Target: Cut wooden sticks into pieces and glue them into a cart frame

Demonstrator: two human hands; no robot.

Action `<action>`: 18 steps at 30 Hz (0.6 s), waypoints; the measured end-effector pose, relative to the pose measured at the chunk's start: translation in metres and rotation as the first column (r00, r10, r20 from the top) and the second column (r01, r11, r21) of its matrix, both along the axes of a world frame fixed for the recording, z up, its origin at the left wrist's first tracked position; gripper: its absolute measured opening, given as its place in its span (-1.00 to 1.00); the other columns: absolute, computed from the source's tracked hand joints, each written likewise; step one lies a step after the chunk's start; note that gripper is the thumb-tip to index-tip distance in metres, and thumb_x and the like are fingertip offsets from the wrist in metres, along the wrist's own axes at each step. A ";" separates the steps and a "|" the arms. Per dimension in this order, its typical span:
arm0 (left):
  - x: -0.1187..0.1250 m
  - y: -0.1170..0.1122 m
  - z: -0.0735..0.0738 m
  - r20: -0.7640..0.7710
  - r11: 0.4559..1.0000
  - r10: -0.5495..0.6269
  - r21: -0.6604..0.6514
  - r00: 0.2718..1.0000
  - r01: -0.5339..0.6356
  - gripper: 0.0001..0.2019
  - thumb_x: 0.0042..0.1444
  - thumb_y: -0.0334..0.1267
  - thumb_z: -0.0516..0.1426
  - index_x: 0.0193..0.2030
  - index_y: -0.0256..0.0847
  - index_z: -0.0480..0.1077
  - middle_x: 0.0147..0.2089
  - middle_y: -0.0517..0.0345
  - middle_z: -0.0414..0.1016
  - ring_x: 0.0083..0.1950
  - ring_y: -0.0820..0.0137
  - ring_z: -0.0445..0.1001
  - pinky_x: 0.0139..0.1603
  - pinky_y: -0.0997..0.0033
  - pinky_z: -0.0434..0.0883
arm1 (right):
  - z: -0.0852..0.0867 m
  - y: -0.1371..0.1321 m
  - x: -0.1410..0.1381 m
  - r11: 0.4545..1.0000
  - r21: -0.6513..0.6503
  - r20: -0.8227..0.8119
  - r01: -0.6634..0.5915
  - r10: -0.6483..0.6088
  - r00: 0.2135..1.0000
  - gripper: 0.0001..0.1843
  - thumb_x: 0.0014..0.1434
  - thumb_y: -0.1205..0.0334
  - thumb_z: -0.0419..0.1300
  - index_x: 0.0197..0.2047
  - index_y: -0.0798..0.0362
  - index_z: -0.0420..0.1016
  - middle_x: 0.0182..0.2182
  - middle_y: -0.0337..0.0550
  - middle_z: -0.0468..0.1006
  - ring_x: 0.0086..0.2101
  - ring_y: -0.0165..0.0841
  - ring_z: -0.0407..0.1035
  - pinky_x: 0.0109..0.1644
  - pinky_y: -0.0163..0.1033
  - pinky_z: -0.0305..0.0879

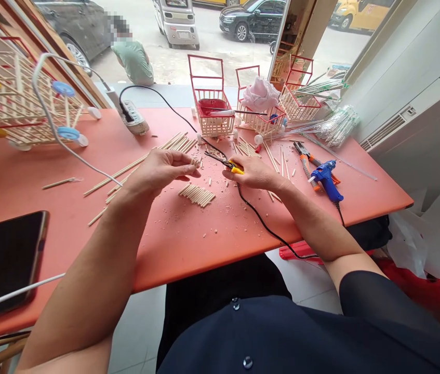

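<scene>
My left hand [171, 169] is closed in a pinch above the table, with a few short wooden stick pieces [195, 162] at its fingertips. To its right, my right hand [251, 171] grips yellow-handled pliers [235, 167], their dark jaws pointing left toward the pinched pieces. Whether the jaws touch anything is too small to make out. Just below and between the hands lies a neat row of short cut sticks [197, 195]. Longer wooden sticks [126, 169] stretch out under and behind my left hand. Small chips and crumbs are scattered around both hands.
Three small stick-built carts, one a red-lined cart [215, 119], stand at the back. A larger cart [21, 98] is at left, near a power strip [134, 119] and a phone [9, 259]. A blue glue gun [327, 179] and orange-handled pliers [305, 158] lie right. Black cable crosses the table.
</scene>
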State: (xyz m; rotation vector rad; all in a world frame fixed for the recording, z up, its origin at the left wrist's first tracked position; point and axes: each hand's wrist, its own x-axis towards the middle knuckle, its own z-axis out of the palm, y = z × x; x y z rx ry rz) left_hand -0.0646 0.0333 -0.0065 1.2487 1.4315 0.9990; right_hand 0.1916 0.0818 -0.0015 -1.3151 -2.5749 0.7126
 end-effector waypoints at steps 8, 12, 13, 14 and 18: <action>-0.037 -0.001 0.007 -0.438 0.998 -0.063 -0.025 0.897 0.058 -0.78 -0.19 -0.02 0.46 -0.50 -0.08 0.68 -0.53 0.11 0.52 -0.42 0.30 0.40 -0.34 0.28 0.33 | 0.000 -0.002 -0.002 1.000 0.018 0.032 -0.002 0.002 0.999 -0.60 0.46 -0.12 0.22 -0.05 0.10 0.57 -0.11 0.00 0.68 -0.17 -0.22 0.40 -0.07 -0.20 0.10; -0.045 -0.001 0.006 -0.514 0.981 -0.192 -0.116 0.836 0.154 -0.76 -0.22 0.02 0.40 -0.56 -0.09 0.62 -0.51 0.10 0.53 -0.40 0.28 0.38 -0.33 0.28 0.27 | 0.000 0.000 0.000 1.000 0.030 0.055 -0.005 0.003 0.998 -0.59 0.47 -0.13 0.22 -0.08 0.10 0.55 -0.12 0.01 0.68 -0.20 -0.23 0.38 -0.10 -0.20 0.09; -0.044 -0.001 0.006 -0.524 0.979 -0.204 -0.134 0.827 0.157 -0.77 -0.24 0.01 0.39 -0.57 -0.09 0.61 -0.50 0.09 0.54 -0.38 0.26 0.39 -0.32 0.27 0.27 | -0.001 0.000 0.000 0.999 0.034 0.059 -0.003 0.001 0.998 -0.58 0.47 -0.14 0.23 -0.07 0.10 0.56 -0.12 0.02 0.68 -0.20 -0.23 0.38 -0.10 -0.19 0.09; -0.044 0.000 0.005 -0.531 0.976 -0.213 -0.147 0.820 0.159 -0.77 -0.25 0.01 0.38 -0.58 -0.09 0.61 -0.49 0.08 0.55 -0.36 0.24 0.41 -0.30 0.27 0.27 | -0.001 0.000 0.000 0.999 0.037 0.060 0.001 -0.003 0.998 -0.57 0.48 -0.16 0.23 -0.07 0.10 0.56 -0.11 0.02 0.69 -0.20 -0.23 0.39 -0.10 -0.19 0.10; -0.039 0.000 0.003 -0.559 0.977 -0.210 -0.147 0.802 0.154 -0.77 -0.29 0.01 0.36 -0.62 -0.08 0.59 -0.53 0.08 0.49 -0.36 0.21 0.38 -0.31 0.27 0.25 | -0.001 0.000 0.000 0.999 0.035 0.053 0.018 -0.020 0.998 -0.57 0.48 -0.15 0.25 -0.04 0.10 0.59 -0.09 0.04 0.71 -0.17 -0.20 0.42 -0.09 -0.19 0.12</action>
